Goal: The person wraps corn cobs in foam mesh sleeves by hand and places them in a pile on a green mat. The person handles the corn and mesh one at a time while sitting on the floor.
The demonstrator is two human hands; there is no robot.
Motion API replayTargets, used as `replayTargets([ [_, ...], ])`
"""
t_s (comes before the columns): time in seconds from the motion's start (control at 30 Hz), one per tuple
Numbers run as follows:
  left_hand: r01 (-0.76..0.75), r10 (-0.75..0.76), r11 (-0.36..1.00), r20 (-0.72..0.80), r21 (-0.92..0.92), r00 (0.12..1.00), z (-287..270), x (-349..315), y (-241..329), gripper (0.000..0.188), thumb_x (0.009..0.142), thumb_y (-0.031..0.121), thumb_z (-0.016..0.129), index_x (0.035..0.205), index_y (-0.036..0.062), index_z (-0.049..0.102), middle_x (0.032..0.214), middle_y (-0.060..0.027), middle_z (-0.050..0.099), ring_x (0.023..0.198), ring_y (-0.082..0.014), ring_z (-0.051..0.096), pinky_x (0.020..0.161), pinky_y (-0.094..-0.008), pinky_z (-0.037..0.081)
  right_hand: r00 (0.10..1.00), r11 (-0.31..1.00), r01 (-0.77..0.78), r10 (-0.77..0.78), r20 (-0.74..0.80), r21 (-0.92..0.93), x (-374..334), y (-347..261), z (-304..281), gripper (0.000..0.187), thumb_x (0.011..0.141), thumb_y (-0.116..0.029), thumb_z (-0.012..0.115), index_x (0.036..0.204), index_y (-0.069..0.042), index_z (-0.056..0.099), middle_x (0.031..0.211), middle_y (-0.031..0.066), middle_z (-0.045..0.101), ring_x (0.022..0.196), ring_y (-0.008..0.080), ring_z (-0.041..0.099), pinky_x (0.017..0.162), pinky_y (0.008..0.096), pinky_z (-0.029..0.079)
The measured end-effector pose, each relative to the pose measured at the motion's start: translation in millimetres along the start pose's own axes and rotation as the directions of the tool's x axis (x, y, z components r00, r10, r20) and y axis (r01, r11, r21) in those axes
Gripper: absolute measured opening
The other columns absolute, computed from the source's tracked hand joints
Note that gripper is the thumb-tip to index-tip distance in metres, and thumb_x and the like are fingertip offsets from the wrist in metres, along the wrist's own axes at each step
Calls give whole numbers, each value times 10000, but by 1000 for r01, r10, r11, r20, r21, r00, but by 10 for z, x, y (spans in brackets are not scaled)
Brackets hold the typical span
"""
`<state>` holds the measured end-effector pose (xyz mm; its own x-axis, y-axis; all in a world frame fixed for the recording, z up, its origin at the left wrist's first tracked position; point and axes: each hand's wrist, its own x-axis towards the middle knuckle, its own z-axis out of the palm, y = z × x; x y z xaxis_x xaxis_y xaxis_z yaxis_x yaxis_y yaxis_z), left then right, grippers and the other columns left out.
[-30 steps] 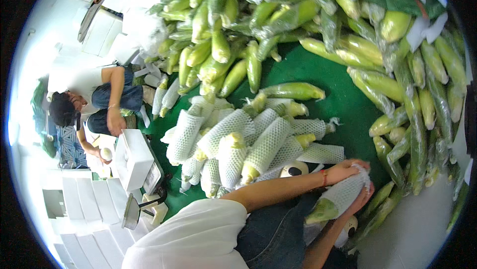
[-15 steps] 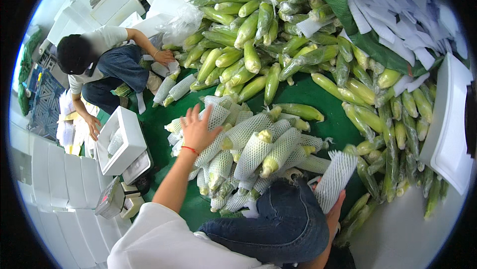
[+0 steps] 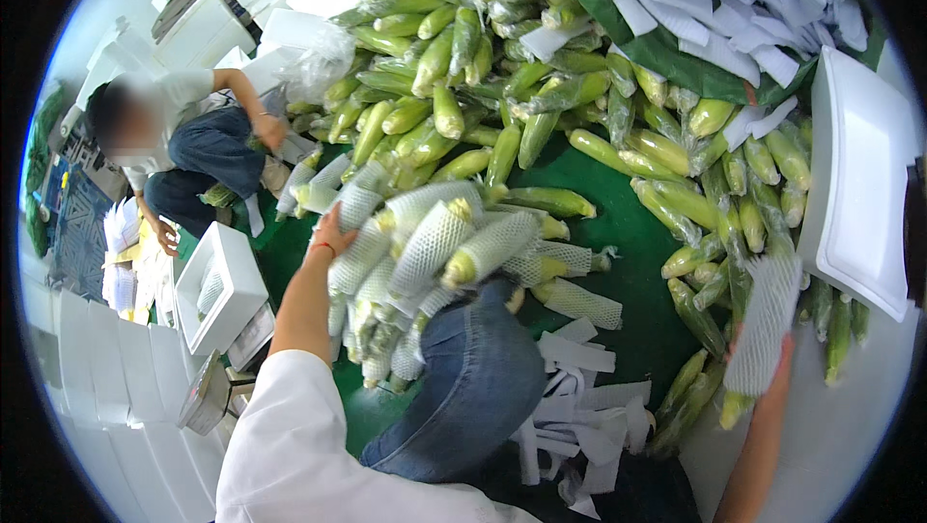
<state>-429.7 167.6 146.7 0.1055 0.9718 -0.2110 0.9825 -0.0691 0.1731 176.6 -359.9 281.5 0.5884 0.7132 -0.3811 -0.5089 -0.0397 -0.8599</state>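
Note:
My right hand (image 3: 780, 361) is closed round an ear of corn (image 3: 763, 325) in a white foam net sleeve, its yellow-green end pointing down. Only part of that hand shows beside the sleeve. My left hand (image 3: 333, 231) touches the left side of a heap of net-sleeved corn (image 3: 430, 248) in front of my knee. Its fingers are blurred and partly hidden by a sleeve, so I cannot tell whether they grip. Beyond the heap lies a big pile of green corn ears (image 3: 435, 59), many in clear plastic.
Loose white foam strips (image 3: 579, 407) lie by my knee on the green floor covering (image 3: 632, 272). A white foam box (image 3: 227, 282) stands left; a white foam tray (image 3: 859, 204) stands right. More foam pieces (image 3: 715, 1) fill a green sack. A co-worker (image 3: 193, 137) squats far left.
My right hand has carried the sleeved corn right and outward. My left hand has moved left and down against the heap. Foam strips beside my knee have come into view.

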Motion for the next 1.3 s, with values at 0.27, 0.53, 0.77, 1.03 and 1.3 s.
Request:
replayTargets([
  [0.27, -190, 191, 982, 6, -16, 982, -96, 941, -482, 834, 754, 412, 671, 1433, 213, 228, 1423, -206, 305, 1303, -374, 310, 1058, -430, 298, 904, 904, -427, 426, -39, -22, 257, 439, -540, 651, 805, -417, 487, 1282, 21, 423, 1085, 216, 594, 904, 361, 618, 777, 493, 515],
  [0.53, -238, 427, 199, -134, -951, 894, -526, -850, 1116, 648, 867, 406, 591, 1359, 68, 341, 1300, -142, 464, 1188, -247, 472, 994, -378, 365, 767, 893, -267, 424, 482, -361, 1221, 556, 2423, 817, 775, -242, 656, 1431, -43, 212, 1353, 113, 426, 1200, 237, 452, 1005, 393, 362],
  [0.77, 193, 277, -613, 21, -766, 961, -641, -1431, 1472, 656, 818, 286, 623, 1358, 109, 296, 1284, -100, 466, 1161, -271, 482, 994, -444, 392, 379, 523, 765, 106, 919, -376, 595, 410, 4433, 629, 920, -438, 470, 1395, -61, 305, 1429, 223, 276, 1324, 336, 290, 1069, 399, 250],
  [1.03, -281, 204, 469, -207, -837, 957, -1218, -505, 178, 769, 806, 216, 580, 1451, 156, 166, 1312, -145, 464, 1133, -257, 518, 906, -349, 442, 825, 149, 558, 13, 566, -817, 759, 805, 3016, 660, 831, -333, 635, 1394, -154, 339, 1424, 177, 306, 1307, 355, 297, 1045, 438, 287],
  [1.3, -133, 151, 955, 48, -264, 987, -355, -106, 324, 739, 813, 434, 559, 1439, 292, 194, 1199, -271, 490, 1102, -396, 504, 961, -420, 389, 858, 195, 440, 196, 475, -877, 1094, 2748, 3006, 691, 841, -467, 573, 1383, -105, 344, 1492, 215, 65, 1338, 491, 72, 1069, 552, 147],
])
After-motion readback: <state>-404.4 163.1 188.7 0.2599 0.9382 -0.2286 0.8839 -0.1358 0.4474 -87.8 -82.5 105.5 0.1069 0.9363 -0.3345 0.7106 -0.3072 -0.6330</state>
